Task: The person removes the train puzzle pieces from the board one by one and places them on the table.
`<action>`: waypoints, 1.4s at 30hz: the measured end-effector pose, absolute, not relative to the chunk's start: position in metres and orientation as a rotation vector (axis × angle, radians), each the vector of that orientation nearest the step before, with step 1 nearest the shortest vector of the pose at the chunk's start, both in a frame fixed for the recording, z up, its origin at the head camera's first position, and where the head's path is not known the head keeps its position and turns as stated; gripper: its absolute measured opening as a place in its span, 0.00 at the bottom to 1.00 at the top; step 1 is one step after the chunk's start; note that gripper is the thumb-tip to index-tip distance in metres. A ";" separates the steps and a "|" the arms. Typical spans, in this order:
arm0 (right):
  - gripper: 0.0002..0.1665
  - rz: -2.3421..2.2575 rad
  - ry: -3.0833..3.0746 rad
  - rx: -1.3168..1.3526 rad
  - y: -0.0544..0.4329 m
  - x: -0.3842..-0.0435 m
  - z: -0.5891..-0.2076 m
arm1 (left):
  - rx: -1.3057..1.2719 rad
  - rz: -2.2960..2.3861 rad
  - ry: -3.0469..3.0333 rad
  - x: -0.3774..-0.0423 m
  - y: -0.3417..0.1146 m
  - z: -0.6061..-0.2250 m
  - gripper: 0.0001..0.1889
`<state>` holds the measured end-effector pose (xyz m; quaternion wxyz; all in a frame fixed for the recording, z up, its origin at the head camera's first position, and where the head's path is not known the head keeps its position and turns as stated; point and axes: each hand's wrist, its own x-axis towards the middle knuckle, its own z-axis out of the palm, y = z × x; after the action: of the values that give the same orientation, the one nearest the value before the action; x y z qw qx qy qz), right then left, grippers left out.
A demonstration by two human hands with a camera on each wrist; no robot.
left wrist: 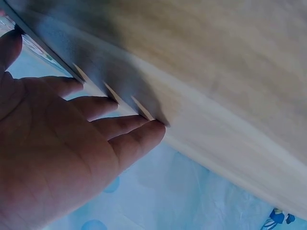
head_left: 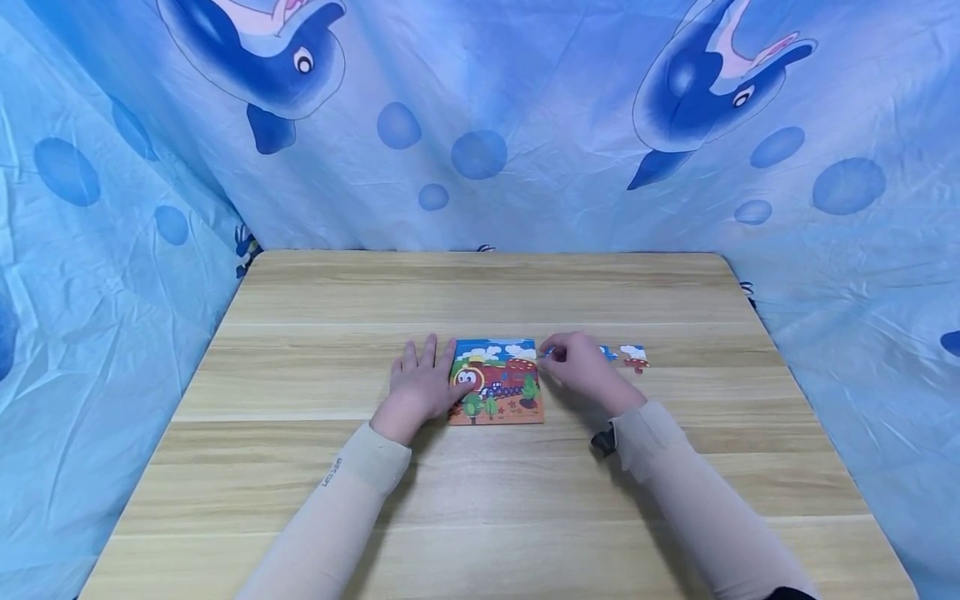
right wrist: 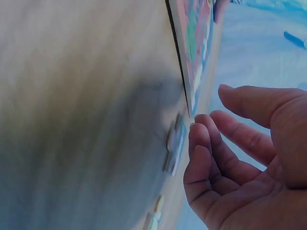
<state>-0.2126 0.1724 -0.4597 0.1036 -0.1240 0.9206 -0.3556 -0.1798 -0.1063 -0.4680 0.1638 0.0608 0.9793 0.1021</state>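
A square jigsaw puzzle [head_left: 510, 410] with a cartoon train, clouds and trees lies flat on the table. My left hand [head_left: 422, 390] is spread at its left side, thumb over the picture and the other fingertips on the wood, as the left wrist view shows for the fingers [left wrist: 139, 136]. By the upper right edge of the puzzle is my right hand [head_left: 581, 364]. In the right wrist view its thumb [right wrist: 249, 101] stands apart from the loosely bent fingers, with nothing visible between them. Under that hand lies a puzzle piece [right wrist: 176, 146], close beside the board.
Another loose piece [head_left: 633, 355] with cloud and red parts lies to the right of my right hand, partly hidden pieces beside it. The wooden table [head_left: 480, 517] ends at a blue curtain [head_left: 525, 208] with printed dolphins at the back and sides.
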 end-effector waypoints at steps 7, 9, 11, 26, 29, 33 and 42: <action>0.12 -1.030 2.693 -0.436 0.164 -0.207 -0.468 | 0.237 0.256 2.822 -0.178 -0.098 -0.467 0.47; 0.12 -1.019 2.690 -0.436 0.163 -0.206 -0.469 | 0.292 0.257 2.830 -0.175 -0.092 -0.468 0.47; 0.13 -1.007 2.686 -0.443 0.161 -0.206 -0.469 | 0.357 0.253 2.831 -0.171 -0.084 -0.468 0.47; 0.16 -0.876 2.704 -0.468 0.155 -0.207 -0.471 | 0.387 0.136 2.772 -0.162 -0.049 -0.477 0.45; 0.16 -0.872 2.703 -0.469 0.155 -0.207 -0.471 | 0.380 0.108 2.789 -0.161 -0.048 -0.475 0.44; 0.16 -0.869 2.700 -0.467 0.154 -0.207 -0.471 | 0.387 0.084 2.816 -0.157 -0.047 -0.471 0.44; 0.15 -0.846 2.698 -0.443 0.154 -0.207 -0.469 | 0.401 0.143 2.832 -0.155 -0.048 -0.473 0.44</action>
<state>-0.2071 0.1539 -0.4694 0.1396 -0.1532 0.9335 -0.2926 -0.1553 -0.0476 -0.4731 0.1384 0.1388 0.9793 0.0495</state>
